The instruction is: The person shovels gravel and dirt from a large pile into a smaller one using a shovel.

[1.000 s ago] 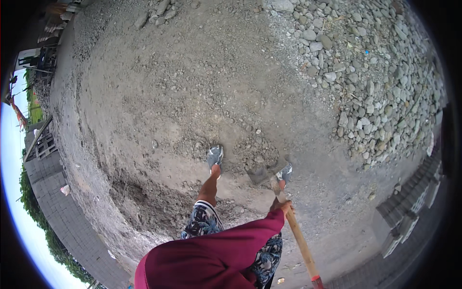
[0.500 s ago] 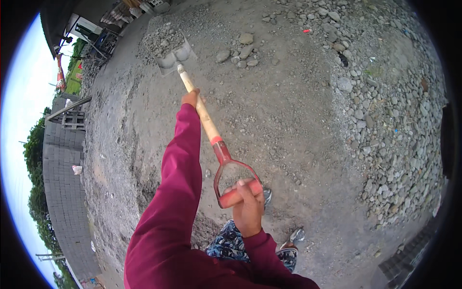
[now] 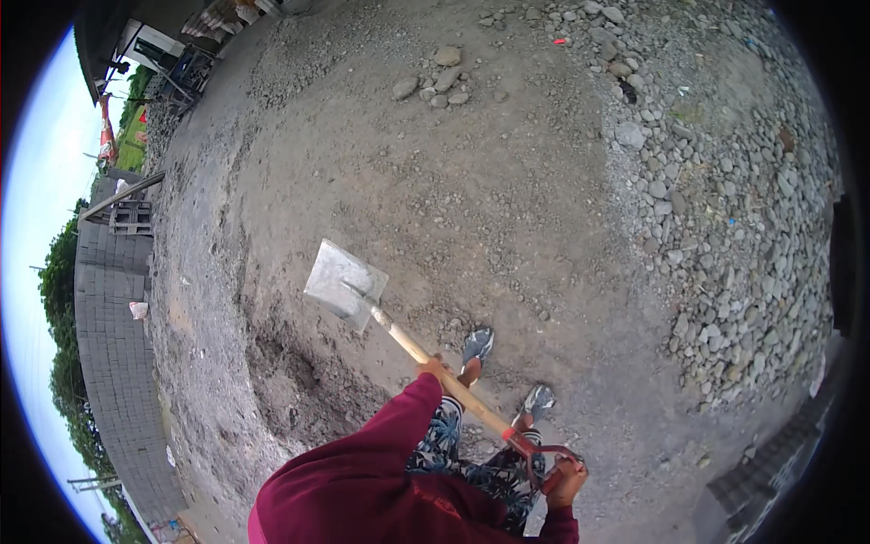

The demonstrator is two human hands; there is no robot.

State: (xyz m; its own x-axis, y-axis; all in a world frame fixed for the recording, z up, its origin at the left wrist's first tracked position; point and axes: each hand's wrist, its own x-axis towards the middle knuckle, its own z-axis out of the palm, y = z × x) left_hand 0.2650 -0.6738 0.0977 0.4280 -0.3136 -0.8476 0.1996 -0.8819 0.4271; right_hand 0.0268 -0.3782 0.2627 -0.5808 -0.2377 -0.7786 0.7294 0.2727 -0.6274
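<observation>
I hold a shovel (image 3: pixel 406 343) with a square pale metal blade, a light wooden shaft and a red D-shaped grip. My left hand (image 3: pixel 436 368) is closed round the shaft at its middle. Down at the lower right, my right hand (image 3: pixel 567 480) grips the red handle, close to my legs. The blade (image 3: pixel 337 279) points up and left over the ground and carries no heap of material. Loose dark soil (image 3: pixel 313 381) lies just below the blade, left of my shoes (image 3: pixel 478 343).
A few larger stones (image 3: pixel 447 77) sit at the far middle. Along the right spreads a bank of grey stones (image 3: pixel 725 263). A grey block wall (image 3: pixel 113 344) runs down the left side, with a slanting beam (image 3: pixel 122 198) at its far end.
The shovel has swung back toward me, its blade moving from the far ground to near my feet. The gravel on the blade is gone. Both my hands have moved nearer and to the right.
</observation>
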